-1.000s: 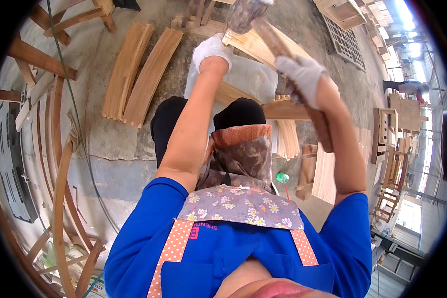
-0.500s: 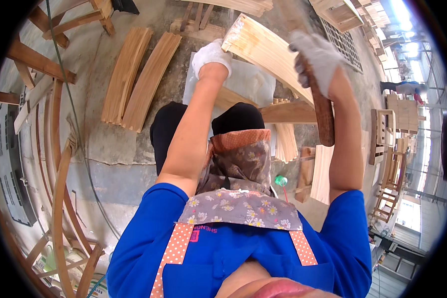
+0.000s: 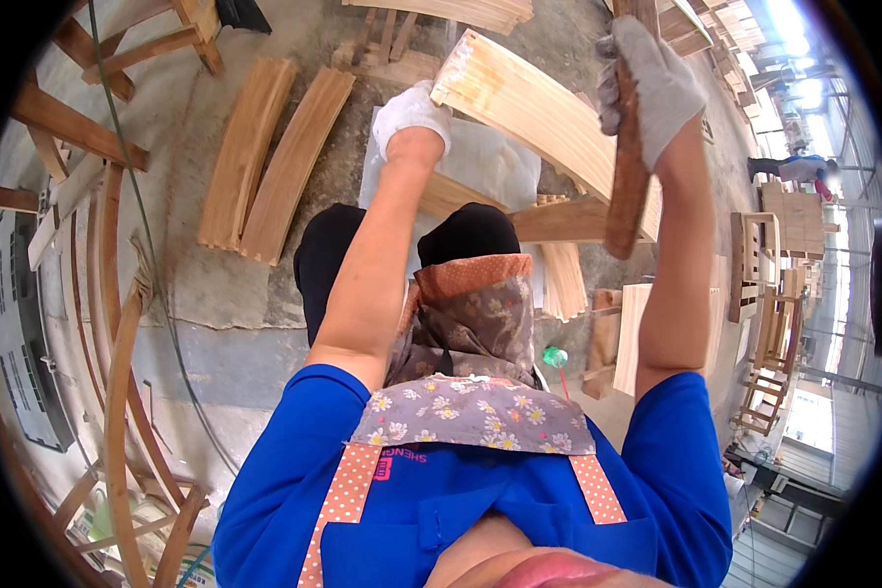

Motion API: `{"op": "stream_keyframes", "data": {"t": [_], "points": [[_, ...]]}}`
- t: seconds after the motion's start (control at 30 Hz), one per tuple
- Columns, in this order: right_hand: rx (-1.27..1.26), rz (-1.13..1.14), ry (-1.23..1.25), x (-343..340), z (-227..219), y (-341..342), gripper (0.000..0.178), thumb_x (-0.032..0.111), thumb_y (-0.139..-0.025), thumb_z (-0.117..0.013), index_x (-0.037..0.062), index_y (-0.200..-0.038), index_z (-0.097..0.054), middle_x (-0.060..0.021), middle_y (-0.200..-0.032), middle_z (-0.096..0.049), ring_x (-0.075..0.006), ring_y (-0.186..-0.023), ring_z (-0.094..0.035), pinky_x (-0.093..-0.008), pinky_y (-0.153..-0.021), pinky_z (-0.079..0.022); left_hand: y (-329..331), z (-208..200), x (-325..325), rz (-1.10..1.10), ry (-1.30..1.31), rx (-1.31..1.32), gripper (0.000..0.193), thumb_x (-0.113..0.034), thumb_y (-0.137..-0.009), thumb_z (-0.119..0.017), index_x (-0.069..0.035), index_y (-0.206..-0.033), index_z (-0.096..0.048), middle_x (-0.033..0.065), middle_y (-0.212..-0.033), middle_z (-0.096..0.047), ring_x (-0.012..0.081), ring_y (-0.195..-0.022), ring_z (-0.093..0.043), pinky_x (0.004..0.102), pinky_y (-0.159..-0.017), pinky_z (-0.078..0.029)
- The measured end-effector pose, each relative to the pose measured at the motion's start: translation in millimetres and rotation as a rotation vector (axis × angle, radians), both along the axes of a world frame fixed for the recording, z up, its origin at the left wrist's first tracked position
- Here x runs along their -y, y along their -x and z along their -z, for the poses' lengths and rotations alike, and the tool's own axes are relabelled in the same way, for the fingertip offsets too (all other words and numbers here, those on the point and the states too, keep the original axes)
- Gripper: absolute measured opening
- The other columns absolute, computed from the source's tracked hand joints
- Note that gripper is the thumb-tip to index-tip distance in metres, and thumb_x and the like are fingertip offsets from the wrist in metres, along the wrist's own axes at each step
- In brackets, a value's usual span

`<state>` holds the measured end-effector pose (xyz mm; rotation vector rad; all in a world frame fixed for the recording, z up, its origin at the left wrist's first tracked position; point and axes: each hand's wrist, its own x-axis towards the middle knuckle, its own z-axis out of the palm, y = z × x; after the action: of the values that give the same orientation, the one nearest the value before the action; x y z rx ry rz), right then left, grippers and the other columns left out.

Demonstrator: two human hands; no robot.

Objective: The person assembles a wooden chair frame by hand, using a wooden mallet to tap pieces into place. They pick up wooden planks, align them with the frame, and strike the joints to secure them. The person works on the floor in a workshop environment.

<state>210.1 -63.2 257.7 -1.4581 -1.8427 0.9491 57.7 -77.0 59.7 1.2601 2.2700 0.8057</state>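
My left hand, in a pale work glove, is closed on the near left end of a light, curved wooden panel. White residue marks that end of the panel. In my gloved right hand is a dark brown wooden stick, gripped near its middle, its top running out of the picture. The stick stands in front of the panel's right end; whether they touch I cannot tell. Beneath the panel, a wooden crosspiece and a grey sheet show in front of my knees.
Two stacks of curved slats lie on the floor at left. Wooden frames and a green cable are along the left side. A green-capped bottle is beside my apron. A person stands far right.
My right hand has risen, bringing the stick up with it, and its blur has eased. The panel and my left hand have shifted only slightly.
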Motion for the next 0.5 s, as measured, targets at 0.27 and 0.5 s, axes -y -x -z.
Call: {"op": "stream_keyframes", "data": {"t": [0.27,0.5], "points": [[0.205,-0.095,0.398,-24.7,38.7,-12.4,0.049,0.048,-0.086,-0.06,0.0005,-0.098,-0.056,-0.0065,-0.063,-0.055,-0.0144,-0.045,-0.05,-0.0297,-0.044,-0.041,-8.8,0.3,-4.1,0.02,0.028,-0.036,0.033,-0.036,-0.088,-0.049,-0.014,-0.106,-0.067,0.0125,-0.105,-0.067,0.0336,-0.099,-0.063,0.0411,-0.084,-0.05],[-0.317,-0.009,0.326,48.3,44.2,-84.8,0.048,0.047,-0.092,-0.05,0.0002,-0.097,-0.059,-0.005,-0.061,-0.051,-0.013,-0.042,-0.046,-0.0245,-0.036,-0.035,-12.8,-15.1,12.8,0.093,0.084,-0.071,0.032,-0.035,-0.084,-0.058,-0.012,-0.106,-0.064,0.0155,-0.105,-0.067,0.0354,-0.1,-0.062,0.0416,-0.086,-0.05]]}}
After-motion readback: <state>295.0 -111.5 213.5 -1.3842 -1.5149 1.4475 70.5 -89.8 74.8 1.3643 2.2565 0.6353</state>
